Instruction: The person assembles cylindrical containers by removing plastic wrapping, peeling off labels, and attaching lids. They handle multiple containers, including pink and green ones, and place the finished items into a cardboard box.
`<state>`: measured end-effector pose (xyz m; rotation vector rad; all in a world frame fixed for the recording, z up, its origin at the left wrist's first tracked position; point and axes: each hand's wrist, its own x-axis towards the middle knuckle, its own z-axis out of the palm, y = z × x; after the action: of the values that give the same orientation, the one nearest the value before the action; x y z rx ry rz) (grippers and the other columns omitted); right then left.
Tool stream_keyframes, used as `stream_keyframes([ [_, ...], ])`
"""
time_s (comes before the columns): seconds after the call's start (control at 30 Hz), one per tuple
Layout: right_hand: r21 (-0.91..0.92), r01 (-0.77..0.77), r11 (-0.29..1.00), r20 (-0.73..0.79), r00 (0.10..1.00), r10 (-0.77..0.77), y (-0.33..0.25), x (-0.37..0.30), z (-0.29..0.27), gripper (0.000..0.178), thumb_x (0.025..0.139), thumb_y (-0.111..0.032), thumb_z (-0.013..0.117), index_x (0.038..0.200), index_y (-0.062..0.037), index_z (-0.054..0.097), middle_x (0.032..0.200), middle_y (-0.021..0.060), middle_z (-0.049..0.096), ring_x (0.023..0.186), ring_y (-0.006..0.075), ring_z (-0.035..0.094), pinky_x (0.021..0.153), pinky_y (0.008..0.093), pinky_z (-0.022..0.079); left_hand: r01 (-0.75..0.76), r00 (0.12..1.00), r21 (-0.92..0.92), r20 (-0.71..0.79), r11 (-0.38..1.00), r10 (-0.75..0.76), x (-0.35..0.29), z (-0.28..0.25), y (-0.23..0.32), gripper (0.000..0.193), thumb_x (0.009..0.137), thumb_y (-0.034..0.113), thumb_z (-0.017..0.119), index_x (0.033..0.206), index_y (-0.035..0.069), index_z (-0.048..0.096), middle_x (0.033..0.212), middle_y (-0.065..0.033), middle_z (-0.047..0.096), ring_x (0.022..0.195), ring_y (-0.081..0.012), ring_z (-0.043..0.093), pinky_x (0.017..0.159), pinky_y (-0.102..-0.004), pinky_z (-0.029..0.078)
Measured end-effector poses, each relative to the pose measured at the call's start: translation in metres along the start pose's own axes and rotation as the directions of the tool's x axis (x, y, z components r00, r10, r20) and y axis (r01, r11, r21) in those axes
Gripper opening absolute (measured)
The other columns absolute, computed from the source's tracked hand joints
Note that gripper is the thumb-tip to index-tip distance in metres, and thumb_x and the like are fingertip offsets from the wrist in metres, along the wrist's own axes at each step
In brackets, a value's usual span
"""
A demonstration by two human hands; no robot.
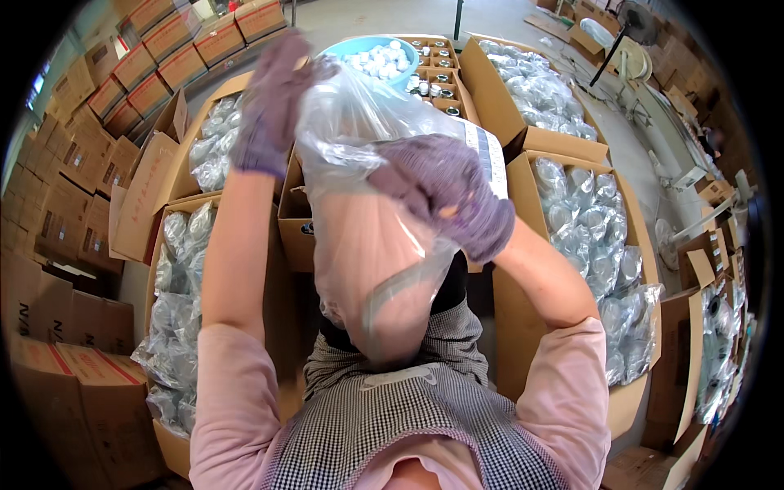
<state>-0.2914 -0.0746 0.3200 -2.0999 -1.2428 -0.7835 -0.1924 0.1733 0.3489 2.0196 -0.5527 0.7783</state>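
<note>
A large clear plastic bag (pixel 371 237) hangs in front of my body, with something pinkish-tan and rounded showing in or through it. A grey curved strip runs along its lower part; I cannot tell what it belongs to. My right hand (pixel 453 192), in a purple-grey knit glove, is closed on the bag's right side, its fingers bunching the film. Higher up on the left, my gloved left hand (pixel 269 110) is raised, slightly blurred, with its fingers closed at the bag's upper edge. A white printed label or sheet (pixel 494 159) shows just beyond my right hand.
Ahead stands a light blue basin (pixel 408 73) of white caps beside a divided carton (pixel 445 69) of jars or bottles. Open cartons of film-wrapped clear containers flank me on the left (pixel 184 302) and right (pixel 584 220). Stacked closed boxes (pixel 155 77) line the far left.
</note>
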Motion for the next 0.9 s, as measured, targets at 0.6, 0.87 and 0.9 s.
stream_keyframes([
  [0.6,0.023,-0.820,0.571,-0.029,0.571,0.821,0.137,-0.050,-0.060,0.027,0.090,-0.028,0.073,0.094,-0.0012,0.069,0.078,0.0036,0.067,0.076,0.0119,0.062,0.071,0.0284,0.052,0.651,0.700,-0.185,0.520,0.736,-0.489,-0.241,0.009,0.064,0.047,0.087,0.021,0.075,0.128,0.004,0.059,0.107,-0.0092,0.067,0.093,-0.0140,0.060,0.083,-0.0316,0.051],
  [0.87,0.593,-0.740,0.318,0.324,0.581,0.746,0.158,-0.140,0.034,0.036,0.102,-0.020,0.048,0.127,0.0034,0.057,0.121,0.0119,0.064,0.107,0.0224,0.063,0.093,0.0321,0.051,-0.771,0.606,0.344,0.654,0.535,0.453,-0.223,-0.028,0.032,0.042,0.079,0.021,0.063,0.121,0.027,0.065,0.139,-0.0126,0.049,0.134,-0.0315,0.043,0.113,-0.0584,0.032],
  [0.9,0.470,-0.760,0.449,0.245,0.601,0.761,0.172,-0.156,0.050,0.035,0.101,-0.019,0.048,0.126,0.0032,0.058,0.120,0.0130,0.064,0.106,0.0232,0.064,0.093,0.0332,0.052,-0.770,0.574,0.267,0.685,0.580,0.448,-0.233,-0.021,0.032,0.036,0.079,0.023,0.062,0.115,0.024,0.067,0.138,-0.0132,0.050,0.134,-0.0342,0.043,0.113,-0.0601,0.032],
])
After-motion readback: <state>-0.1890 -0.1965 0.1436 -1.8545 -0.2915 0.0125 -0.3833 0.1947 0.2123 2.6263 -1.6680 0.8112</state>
